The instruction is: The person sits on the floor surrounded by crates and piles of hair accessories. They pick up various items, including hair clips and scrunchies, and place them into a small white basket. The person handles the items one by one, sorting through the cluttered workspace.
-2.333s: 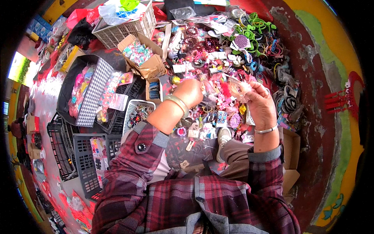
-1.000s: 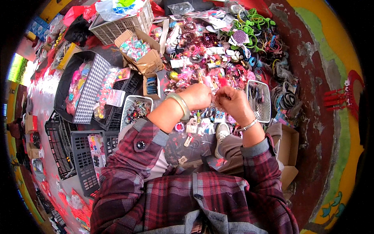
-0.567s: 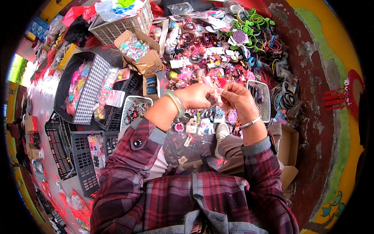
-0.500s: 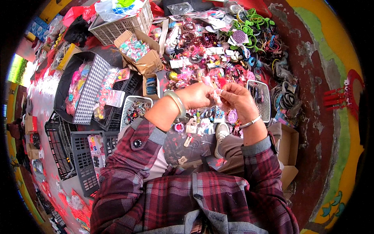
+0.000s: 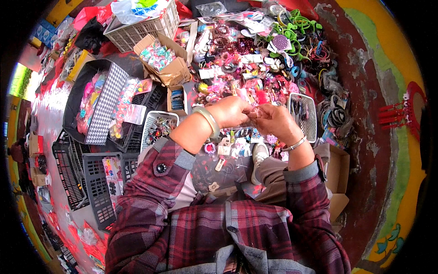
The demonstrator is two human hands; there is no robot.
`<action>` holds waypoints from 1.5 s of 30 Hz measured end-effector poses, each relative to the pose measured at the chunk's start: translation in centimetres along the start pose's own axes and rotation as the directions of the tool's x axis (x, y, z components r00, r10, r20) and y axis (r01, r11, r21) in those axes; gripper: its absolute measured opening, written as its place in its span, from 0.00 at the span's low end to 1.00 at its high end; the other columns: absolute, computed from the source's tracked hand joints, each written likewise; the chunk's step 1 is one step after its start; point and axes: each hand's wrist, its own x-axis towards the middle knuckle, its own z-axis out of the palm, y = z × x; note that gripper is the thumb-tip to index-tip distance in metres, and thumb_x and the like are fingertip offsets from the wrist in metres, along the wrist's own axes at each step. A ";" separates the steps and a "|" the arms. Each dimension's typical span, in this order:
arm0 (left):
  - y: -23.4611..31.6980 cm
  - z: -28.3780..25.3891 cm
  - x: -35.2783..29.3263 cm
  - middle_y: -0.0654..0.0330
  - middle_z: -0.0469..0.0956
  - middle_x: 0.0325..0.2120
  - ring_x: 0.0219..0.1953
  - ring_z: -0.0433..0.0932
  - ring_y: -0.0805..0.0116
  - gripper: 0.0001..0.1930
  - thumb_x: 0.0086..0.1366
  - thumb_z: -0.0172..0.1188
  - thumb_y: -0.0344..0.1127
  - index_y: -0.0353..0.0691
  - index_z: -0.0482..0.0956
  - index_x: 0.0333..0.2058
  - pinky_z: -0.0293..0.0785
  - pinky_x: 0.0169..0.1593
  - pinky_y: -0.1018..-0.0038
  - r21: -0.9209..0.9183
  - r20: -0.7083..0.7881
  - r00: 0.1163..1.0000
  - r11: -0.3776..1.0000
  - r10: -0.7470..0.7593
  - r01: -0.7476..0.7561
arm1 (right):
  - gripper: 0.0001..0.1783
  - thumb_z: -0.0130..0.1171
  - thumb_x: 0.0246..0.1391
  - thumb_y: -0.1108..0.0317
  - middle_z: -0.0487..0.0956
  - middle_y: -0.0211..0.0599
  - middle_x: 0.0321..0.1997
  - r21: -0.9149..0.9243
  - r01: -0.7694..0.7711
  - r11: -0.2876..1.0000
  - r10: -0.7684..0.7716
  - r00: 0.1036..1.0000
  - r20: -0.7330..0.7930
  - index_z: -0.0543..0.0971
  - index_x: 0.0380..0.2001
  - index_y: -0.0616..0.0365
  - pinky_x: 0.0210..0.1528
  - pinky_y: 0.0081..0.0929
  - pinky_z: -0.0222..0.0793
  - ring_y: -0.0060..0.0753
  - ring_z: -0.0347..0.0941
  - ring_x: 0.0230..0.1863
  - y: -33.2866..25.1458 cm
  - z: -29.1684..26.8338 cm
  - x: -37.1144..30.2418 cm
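Observation:
My left hand (image 5: 232, 112), with a pale bangle on its wrist, is closed in a pinch beside my right hand (image 5: 279, 121), which wears a silvery bracelet. Between the fingertips of both is a small, pale pink trinket (image 5: 257, 112); the fingers cover most of it, so its exact kind is hidden. Beneath and beyond the hands spreads a dense pile of hair accessories (image 5: 237, 68), pink and dark red in the middle. Green headbands (image 5: 295, 28) lie at its far right.
A white basket (image 5: 150, 119) of small pieces stands left of my hands, another white basket (image 5: 312, 132) to the right. Farther left are a cardboard box (image 5: 180, 73), a houndstooth-sided box (image 5: 108, 98) and black crates (image 5: 96, 182). My shoe (image 5: 259, 157) rests below the pile.
My right hand has turned inward and closed farther over the pink trinket, hiding more of it. The left hand has hardly moved.

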 end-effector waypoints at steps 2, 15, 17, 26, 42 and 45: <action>0.0 0.1 0.1 0.53 0.77 0.25 0.29 0.77 0.62 0.10 0.49 0.55 0.32 0.38 0.77 0.31 0.70 0.35 0.70 -0.010 -0.011 1.000 1.000 -0.010 0.010 | 0.10 0.58 0.49 0.66 0.72 0.31 0.14 0.154 -0.014 0.988 0.008 0.999 0.039 0.75 0.26 0.63 0.20 0.22 0.65 0.20 0.72 0.20 -0.3 -0.1 -0.1; 1.7 -1.6 0.2 0.54 0.70 0.46 0.43 0.73 0.64 0.22 0.52 0.62 0.33 0.37 0.69 0.46 0.73 0.37 0.75 0.148 -0.736 0.646 0.980 0.200 -0.135 | 0.09 0.57 0.50 0.70 0.76 0.30 0.23 0.629 0.113 0.769 0.138 0.932 -0.336 0.76 0.31 0.66 0.22 0.15 0.64 0.18 0.70 0.22 0.6 -0.9 0.9; 2.1 -2.0 0.2 0.57 0.70 0.42 0.40 0.73 0.70 0.15 0.54 0.60 0.30 0.36 0.70 0.41 0.72 0.35 0.78 0.062 -0.879 0.459 0.985 0.130 -0.160 | 0.07 0.56 0.50 0.71 0.76 0.33 0.25 0.764 0.174 0.622 0.177 0.919 -0.353 0.75 0.32 0.65 0.25 0.17 0.65 0.23 0.71 0.23 -0.3 -1.6 0.4; 2.6 0.9 0.3 0.62 0.74 0.34 0.37 0.72 0.75 0.19 0.58 0.59 0.43 0.38 0.70 0.43 0.70 0.40 0.77 -0.962 -0.272 0.881 0.126 -0.386 -0.242 | 0.05 0.54 0.50 0.73 0.76 0.34 0.26 0.915 0.285 0.286 0.189 0.919 -0.345 0.74 0.31 0.63 0.32 0.23 0.69 0.27 0.72 0.27 -1.0 -0.4 1.0; 2.9 -1.2 -0.5 0.58 0.76 0.30 0.33 0.77 0.73 0.15 0.63 0.50 0.40 0.32 0.73 0.38 0.74 0.26 0.83 -0.911 -0.194 0.957 0.401 -0.214 -0.095 | 0.06 0.58 0.49 0.72 0.76 0.30 0.26 0.895 0.201 0.399 0.084 0.963 -0.254 0.74 0.31 0.60 0.28 0.19 0.68 0.22 0.71 0.25 -0.8 0.0 1.3; 3.2 -0.9 -0.4 0.58 0.77 0.31 0.33 0.77 0.71 0.16 0.63 0.51 0.40 0.31 0.73 0.39 0.74 0.26 0.82 -0.919 -0.185 0.951 0.386 -0.248 -0.078 | 0.06 0.58 0.50 0.70 0.74 0.29 0.24 0.914 0.213 0.346 0.055 0.968 -0.247 0.74 0.31 0.59 0.27 0.18 0.67 0.21 0.70 0.25 -0.2 0.1 1.5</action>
